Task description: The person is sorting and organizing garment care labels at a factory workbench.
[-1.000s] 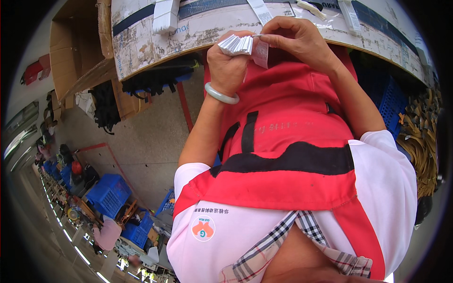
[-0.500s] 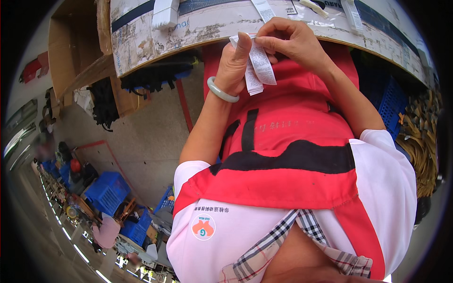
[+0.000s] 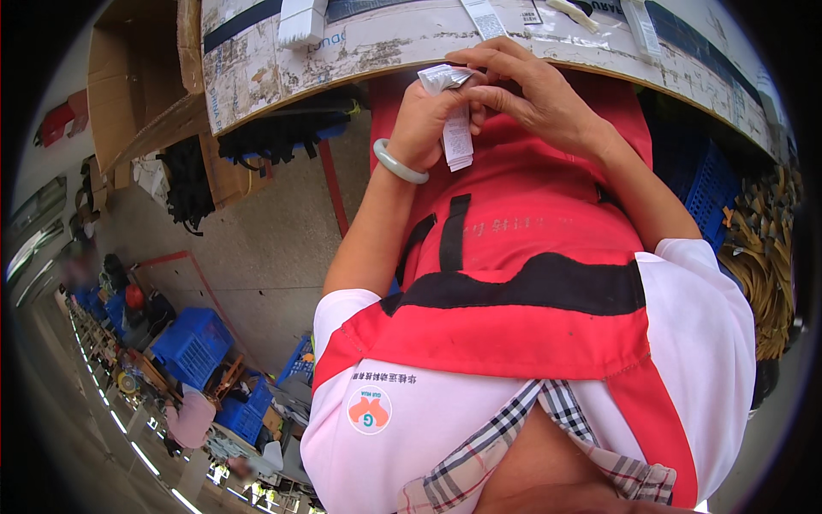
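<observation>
On my far left I see an open cardboard box [image 3: 137,86] against the worn edge of the board [image 3: 342,60], with dark cloth [image 3: 184,184] hanging below it. Lower down, blue crates [image 3: 193,343] sit on the concrete floor [image 3: 257,248].

Moving in, my left hand [image 3: 424,124] comes up with a pale green bangle [image 3: 401,163] round the wrist. Its fingers are curled tight round a stack of white tags [image 3: 455,128]; the thumb side pinches the top of the stack, and the loose ends hang down past the palm in front of the red apron [image 3: 531,223].

Just right of it, my right hand [image 3: 535,98] is bent over the top of the same stack, fingertips [image 3: 479,90] closed on the crumpled upper end, touching the left hand. So both hands have hold of the tags, just below the board's edge.

More white strips [image 3: 300,17] lie up on the board. At far right I make out a blue crate [image 3: 711,197] and a bundle of yellowish strips [image 3: 766,265].
</observation>
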The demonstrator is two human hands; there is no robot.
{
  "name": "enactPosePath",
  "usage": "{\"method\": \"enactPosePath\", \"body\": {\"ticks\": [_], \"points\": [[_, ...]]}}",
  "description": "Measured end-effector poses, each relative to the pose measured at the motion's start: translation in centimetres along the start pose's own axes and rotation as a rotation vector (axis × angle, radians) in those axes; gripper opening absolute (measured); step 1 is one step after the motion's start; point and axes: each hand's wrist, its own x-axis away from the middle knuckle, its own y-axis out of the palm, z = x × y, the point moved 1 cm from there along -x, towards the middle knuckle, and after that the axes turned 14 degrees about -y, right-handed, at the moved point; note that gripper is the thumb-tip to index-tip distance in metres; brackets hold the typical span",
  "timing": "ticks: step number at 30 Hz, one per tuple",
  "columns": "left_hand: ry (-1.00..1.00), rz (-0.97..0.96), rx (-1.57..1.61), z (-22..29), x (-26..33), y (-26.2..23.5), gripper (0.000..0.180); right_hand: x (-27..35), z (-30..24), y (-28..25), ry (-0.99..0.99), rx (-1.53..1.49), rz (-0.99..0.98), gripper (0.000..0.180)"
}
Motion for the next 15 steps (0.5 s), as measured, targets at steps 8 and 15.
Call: {"method": "enactPosePath", "body": {"ticks": [8,15], "points": [[-0.108,-0.029,-0.079,-0.4,0.3,0.5,0.006,-0.6,1.0,-1.1,0.089,-0.147,-0.008,0.021],[-0.141,-0.102,0.002,-1.4,0.3,0.2,0.012,-0.4,1.0,-0.6,0.163,-0.287,0.022,0.017]]}}
